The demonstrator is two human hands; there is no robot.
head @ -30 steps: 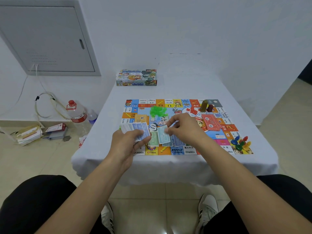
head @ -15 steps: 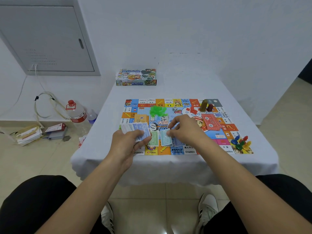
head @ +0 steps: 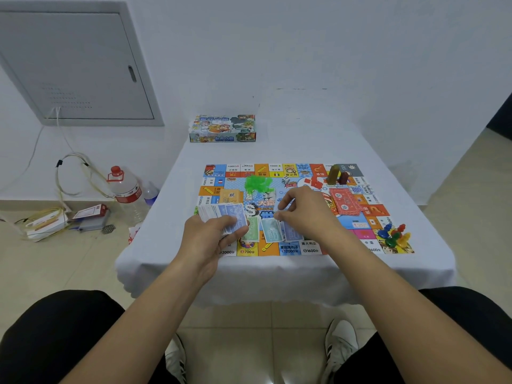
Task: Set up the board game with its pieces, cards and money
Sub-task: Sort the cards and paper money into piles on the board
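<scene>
The colourful game board (head: 357,225) lies flat on the white table (head: 304,139). My left hand (head: 210,239) grips a fanned stack of blue money notes (head: 221,212) over the board's near left part. Three notes lie side by side on the board: a green one (head: 250,231), a teal one (head: 270,230) and a blue one (head: 291,232). My right hand (head: 304,212) hovers just above them, fingers loosely curled, thumb and forefinger apart and empty. Green houses (head: 256,184), an orange card deck (head: 231,196), a red card deck (head: 346,202) and coloured pawns (head: 393,235) sit on the board.
The game box (head: 223,128) stands at the table's far edge by the wall. A die (head: 285,180) and tall brown pieces (head: 333,174) sit at the board's far side. On the floor to the left are a water bottle (head: 126,189), cables and papers.
My right hand set the teal note down between the green and blue notes, let go and rose slightly. My left hand kept still with its stack.
</scene>
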